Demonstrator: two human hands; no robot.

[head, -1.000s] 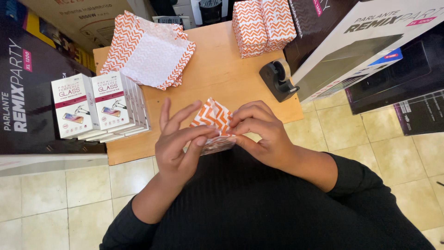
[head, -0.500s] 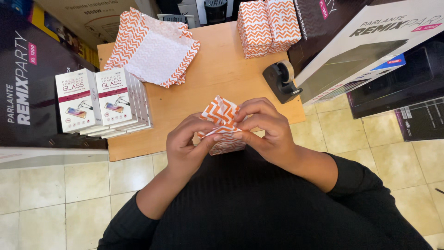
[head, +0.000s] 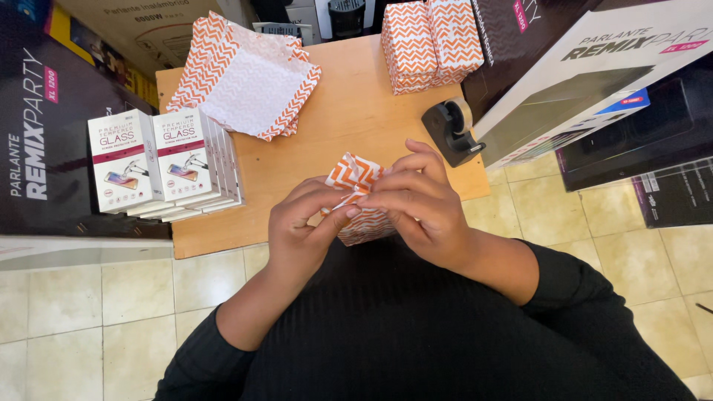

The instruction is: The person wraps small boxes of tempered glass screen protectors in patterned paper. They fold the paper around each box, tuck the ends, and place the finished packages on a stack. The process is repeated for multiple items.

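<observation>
Step in hand: wrapping a small box; judged to be the folding of an end flap, with most of the paper already around it.
Small box [head: 362, 200]: covered in orange-and-white zigzag paper, held in the air over the near edge of the bench [head: 349, 134], at 6 o'clock from the bench's middle, close to the person's body.
Left hand [head: 301, 230]: closed around the 9 o'clock side of the small box, thumb and forefinger pinched on a paper fold at its top.
Right hand [head: 420, 204]: closed on the 3 o'clock side, fingers curled over the top edge and pressing the paper down; fingertips of both hands meet on the same fold.
Loose wrapping sheets [head: 249, 78]: same pattern, lying flat at 11 o'clock on the bench, well apart from the hands.
Wrapped boxes [head: 431, 41]: a stack at 1 o'clock, at the far edge.
Tape dispenser [head: 449, 130]: black, at 3 o'clock near the bench's right edge, just beyond the right hand.
White cartons [head: 160, 160]: a row standing at 9 o'clock on the left edge.
Large cartons [head: 594, 67]: beside the bench at 2 o'clock, off its surface.
Next move, as judged: the fold needs one hand to pin it flat while the other is freed toward the tape dispenser; a loosened pinch would let the flap spring open.
</observation>
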